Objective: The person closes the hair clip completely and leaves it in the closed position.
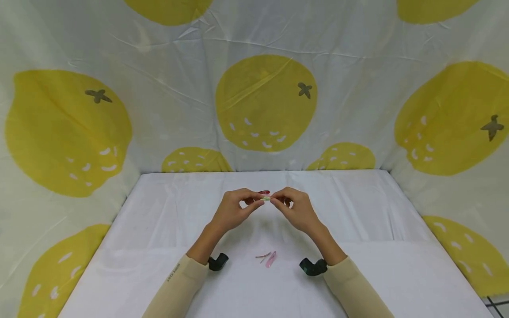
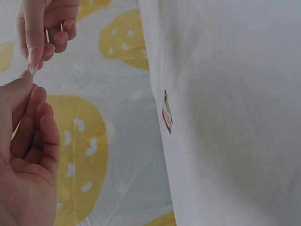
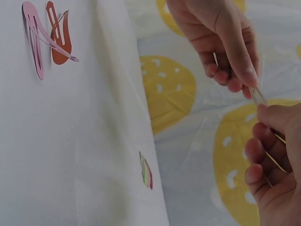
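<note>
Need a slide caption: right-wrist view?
Left hand and right hand pinch a slender pale piece; pink clip and orange clip lie on white cloth.

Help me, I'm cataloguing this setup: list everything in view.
Table: 1, white, centre
Cloth walls: 3, pale with yellow fruit prints, back and sides
Floor patch: 1, pale, head view's lower right corner
Pink hair clip: 1, pink, table's near side
Orange hair clip: 1, orange, overlapping the pink one
Small cluster: count unclear, red and green, table's far side
Held piece: 1, pale, above the table
Wrist cameras: 2, black, one per wrist
Sleeves: 2, beige, forearms
Left hand: 1, bare, pinching held piece
Right hand: 1, bare, pinching its other end
</note>
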Demonstrator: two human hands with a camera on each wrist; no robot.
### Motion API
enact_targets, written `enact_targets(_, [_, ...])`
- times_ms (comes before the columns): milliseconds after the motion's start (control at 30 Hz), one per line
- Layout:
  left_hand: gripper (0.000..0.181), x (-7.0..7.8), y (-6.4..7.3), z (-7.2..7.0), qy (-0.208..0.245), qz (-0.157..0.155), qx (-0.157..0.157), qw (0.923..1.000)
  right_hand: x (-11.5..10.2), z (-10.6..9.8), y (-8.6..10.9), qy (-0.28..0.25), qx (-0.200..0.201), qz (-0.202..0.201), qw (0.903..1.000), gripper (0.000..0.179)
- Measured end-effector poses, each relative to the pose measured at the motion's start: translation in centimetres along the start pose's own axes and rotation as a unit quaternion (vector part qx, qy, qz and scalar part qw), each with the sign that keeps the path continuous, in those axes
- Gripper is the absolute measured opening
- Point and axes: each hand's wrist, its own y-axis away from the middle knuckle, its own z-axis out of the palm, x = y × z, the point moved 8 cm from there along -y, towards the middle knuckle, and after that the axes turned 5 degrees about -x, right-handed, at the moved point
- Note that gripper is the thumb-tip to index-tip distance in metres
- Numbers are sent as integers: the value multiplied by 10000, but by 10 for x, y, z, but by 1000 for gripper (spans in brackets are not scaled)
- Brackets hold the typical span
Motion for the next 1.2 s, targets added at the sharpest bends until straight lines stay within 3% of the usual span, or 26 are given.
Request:
enact_targets(667, [9, 8, 2, -4, 0, 427, 443, 9981, -5, 1, 0, -93, 91, -82, 9999, 5])
enact_targets(900, [7, 6, 3, -6, 104, 450, 579, 9973, -9, 0, 0, -53, 118, -170, 9998, 5])
enact_targets(1200, [8, 11, 1, -5, 225, 542, 582, 9966, -14, -4, 0, -2, 328, -359, 9988, 4])
